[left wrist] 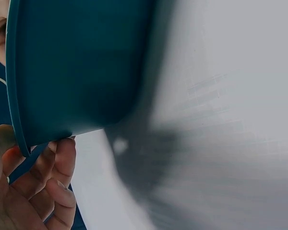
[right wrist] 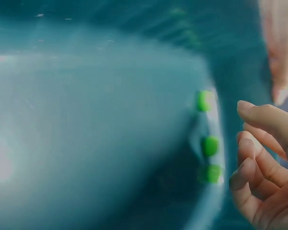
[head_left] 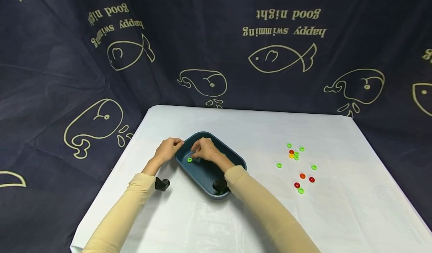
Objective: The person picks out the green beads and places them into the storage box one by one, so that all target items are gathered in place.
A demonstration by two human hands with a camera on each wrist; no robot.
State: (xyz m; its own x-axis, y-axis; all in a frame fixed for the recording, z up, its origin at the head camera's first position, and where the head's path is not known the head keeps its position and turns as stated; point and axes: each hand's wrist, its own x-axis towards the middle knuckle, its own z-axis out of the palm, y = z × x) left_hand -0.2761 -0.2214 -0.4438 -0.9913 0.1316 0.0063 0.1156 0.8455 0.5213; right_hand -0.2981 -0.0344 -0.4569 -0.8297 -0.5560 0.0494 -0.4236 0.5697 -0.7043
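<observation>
The blue box (head_left: 201,172) sits left of centre on the table (head_left: 263,211), set at a slant, its rim raised all round and its top open. Within it, the floor nearest the person leaves space around the right hand (head_left: 204,149), while the hand itself is close to the far left end. Green rings (right wrist: 210,146) lie inside along that end, three in the right wrist view, blurred. The box walls are smooth, with rounded corners and a dull sheen; the table's white covering shows faint creases. The right hand reaches down over the rim, fingers loosely bent and thumb apart from them, released, with nothing seen between. The left hand (head_left: 166,150) pinches the rim at the far left corner, thumb on one side and fingers underneath. Both forearms, in beige sleeves (head_left: 123,215), stretch forward from the near edge. Well apart to the right, small round loose rings (head_left: 296,158) in green, red and orange are scattered short of the table's right edge. Behind hangs a dark cloth (head_left: 202,31) with pale fish and whale outlines.
</observation>
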